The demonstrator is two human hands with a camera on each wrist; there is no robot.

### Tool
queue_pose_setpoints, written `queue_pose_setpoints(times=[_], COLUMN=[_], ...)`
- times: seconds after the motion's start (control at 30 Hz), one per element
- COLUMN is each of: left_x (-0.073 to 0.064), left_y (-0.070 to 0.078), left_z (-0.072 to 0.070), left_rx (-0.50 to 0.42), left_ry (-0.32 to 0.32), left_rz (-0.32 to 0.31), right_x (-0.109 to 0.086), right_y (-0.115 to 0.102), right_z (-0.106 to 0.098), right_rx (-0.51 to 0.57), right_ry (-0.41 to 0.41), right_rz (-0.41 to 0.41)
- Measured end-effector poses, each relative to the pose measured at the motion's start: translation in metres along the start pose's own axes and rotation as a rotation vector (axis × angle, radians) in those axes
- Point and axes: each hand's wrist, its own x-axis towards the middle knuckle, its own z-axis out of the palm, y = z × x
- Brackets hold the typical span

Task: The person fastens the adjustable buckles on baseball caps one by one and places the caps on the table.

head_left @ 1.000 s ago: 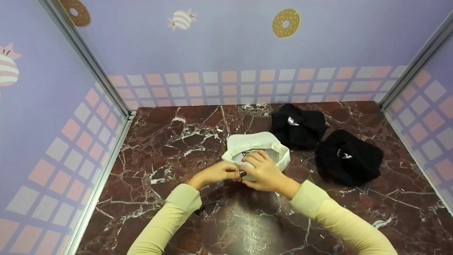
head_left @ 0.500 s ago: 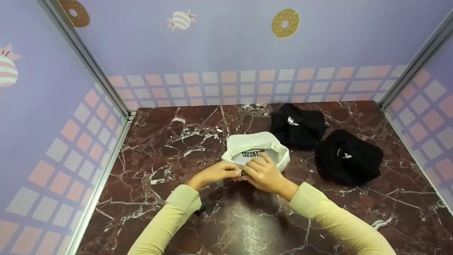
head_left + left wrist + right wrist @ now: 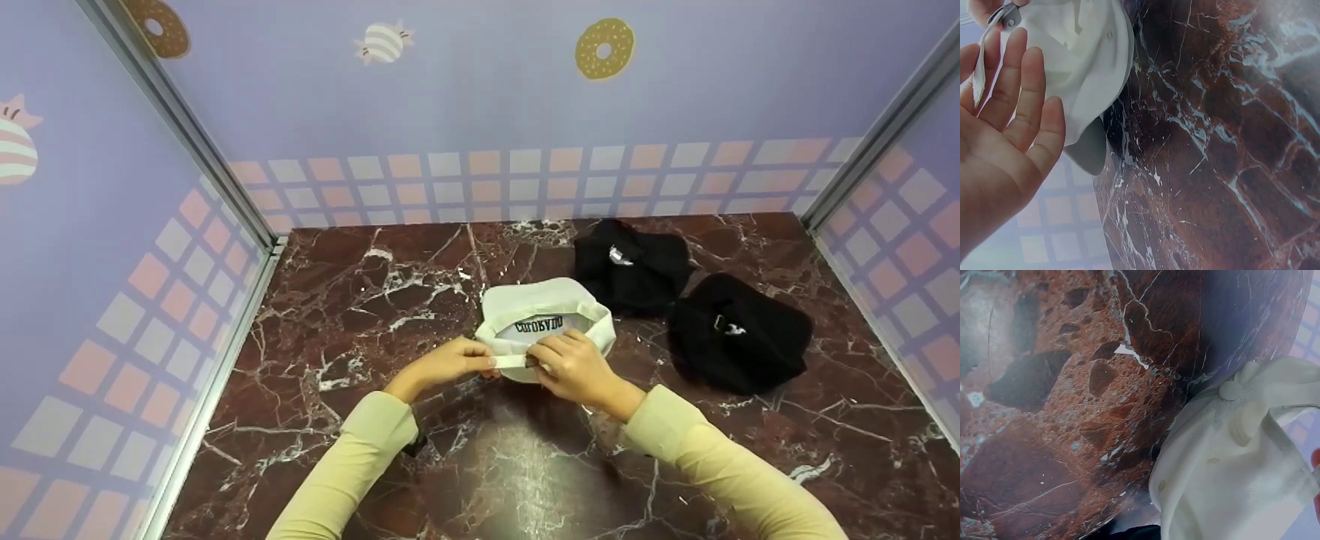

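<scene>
A white cap (image 3: 536, 300) lies upside down on the marble table (image 3: 375, 300), with dark lettering showing inside it. At its near rim both hands hold the white back strap (image 3: 514, 361). My left hand (image 3: 484, 365) pinches the strap's left end, and my right hand (image 3: 541, 360) pinches it just to the right. In the left wrist view the strap (image 3: 978, 67) runs between the thumb and fingers of my left hand (image 3: 991, 53), below a metal buckle (image 3: 1009, 16). The right wrist view shows the cap's crown (image 3: 1230, 461) and only a fingertip at the right edge.
Two black caps (image 3: 630, 266) (image 3: 739, 330) lie to the right of the white one, toward the back right. Patterned walls (image 3: 112, 262) close in the table at the left, back and right. Bare marble lies to the left and in front.
My right hand has drawn back from inside the cap to its near rim. The strap now stretches between both hands, and the lettering inside the cap is uncovered.
</scene>
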Motion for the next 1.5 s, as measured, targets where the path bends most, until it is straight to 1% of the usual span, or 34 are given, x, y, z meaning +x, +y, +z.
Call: queue_pose_setpoints(times=[0.13, 0.2, 0.3, 0.43, 0.5, 0.53, 0.6, 0.73, 0.8, 0.83, 0.9, 1.0, 1.1, 1.2, 1.3, 1.4, 1.5], left_x=[0.005, 0.005, 0.006, 0.011, 0.014, 0.016, 0.020, 0.027, 0.031, 0.032, 0.035, 0.038, 0.039, 0.039, 0.039, 0.039, 0.039], left_y=[-0.014, -0.016, -0.015, -0.008, -0.003, -0.001, 0.004, 0.011, 0.012, 0.013, 0.014, 0.015, 0.015, 0.014, 0.014, 0.014, 0.013], left_z=[-0.001, -0.001, -0.001, 0.002, 0.004, 0.005, 0.008, 0.012, 0.014, 0.015, 0.015, 0.015, 0.015, 0.013, 0.013, 0.012, 0.012], left_rx=[0.013, 0.043, 0.114, 0.227, 0.297, 0.335, 0.423, 0.580, 0.637, 0.652, 0.655, 0.613, 0.528, 0.438, 0.369, 0.322, 0.296], left_ry=[0.020, 0.046, 0.124, 0.276, 0.319, 0.325, 0.301, 0.174, 0.118, 0.097, 0.069, 0.047, 0.031, 0.016, 0.007, 0.001, 0.011], left_rz=[-0.015, -0.010, 0.016, 0.085, 0.106, 0.111, 0.107, 0.080, 0.083, 0.080, 0.085, 0.088, 0.083, 0.080, 0.083, 0.085, 0.088], right_x=[-0.002, -0.003, -0.002, 0.002, 0.004, 0.006, 0.010, 0.017, 0.020, 0.021, 0.024, 0.027, 0.029, 0.033, 0.039, 0.045, 0.045], right_y=[0.000, 0.000, 0.000, 0.002, 0.003, 0.003, 0.004, 0.005, 0.006, 0.006, 0.007, 0.009, 0.011, 0.010, 0.008, 0.006, 0.007], right_z=[-0.003, -0.004, -0.006, -0.011, -0.013, -0.014, -0.017, -0.022, -0.024, -0.024, -0.026, -0.027, -0.029, -0.032, -0.038, -0.046, -0.047], right_rx=[0.005, 0.016, 0.051, 0.157, 0.214, 0.242, 0.285, 0.361, 0.411, 0.443, 0.516, 0.647, 0.783, 0.886, 0.962, 1.018, 1.008], right_ry=[-0.047, -0.061, -0.088, -0.145, -0.186, -0.210, -0.264, -0.378, -0.428, -0.450, -0.482, -0.516, -0.537, -0.548, -0.530, -0.501, -0.484], right_rz=[0.021, 0.029, 0.053, 0.132, 0.178, 0.202, 0.246, 0.332, 0.375, 0.396, 0.437, 0.517, 0.625, 0.718, 0.751, 0.751, 0.738])
